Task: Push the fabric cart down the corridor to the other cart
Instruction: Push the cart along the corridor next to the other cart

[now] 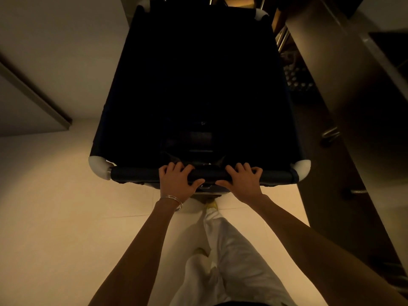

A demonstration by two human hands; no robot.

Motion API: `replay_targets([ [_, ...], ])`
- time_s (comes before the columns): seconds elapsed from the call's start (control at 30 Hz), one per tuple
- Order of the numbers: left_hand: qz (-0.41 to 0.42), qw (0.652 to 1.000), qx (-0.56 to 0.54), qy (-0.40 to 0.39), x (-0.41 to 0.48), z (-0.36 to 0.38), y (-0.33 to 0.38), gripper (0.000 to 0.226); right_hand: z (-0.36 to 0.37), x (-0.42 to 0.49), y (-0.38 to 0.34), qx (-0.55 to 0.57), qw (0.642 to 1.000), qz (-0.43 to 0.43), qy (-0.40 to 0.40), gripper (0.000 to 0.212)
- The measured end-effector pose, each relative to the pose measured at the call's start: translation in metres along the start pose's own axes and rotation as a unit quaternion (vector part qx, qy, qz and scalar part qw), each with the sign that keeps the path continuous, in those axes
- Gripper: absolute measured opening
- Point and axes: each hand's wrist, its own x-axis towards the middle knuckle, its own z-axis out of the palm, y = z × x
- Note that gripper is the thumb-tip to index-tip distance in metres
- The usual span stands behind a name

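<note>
A dark fabric cart (136, 120) with white rounded corner caps fills the middle of the head view, directly in front of me. Its inside is black and too dark to read. My left hand (177, 181), with thin bangles on the wrist, grips the padded near rail (134, 174) left of centre. My right hand (242, 180) grips the same rail right of centre, fingers curled over the top. Metal tubes of something beyond the cart (210, 0) show at the top edge; I cannot tell whether that is the other cart.
Pale tiled floor (66, 206) lies under me and to the left. A light wall with a dark door frame (37, 100) runs along the left. Dark cabinet fronts with metal handles (330, 132) stand close on the right, next to the cart's side.
</note>
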Motion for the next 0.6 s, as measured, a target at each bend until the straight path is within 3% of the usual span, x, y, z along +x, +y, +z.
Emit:
replay_targets([
  [0.6,-0.014,1.000,0.006,-0.023,0.147,0.007,-0.018,0.071,-0.034,0.143,0.024,-0.025,1.000,-0.011,0.007,0.062],
])
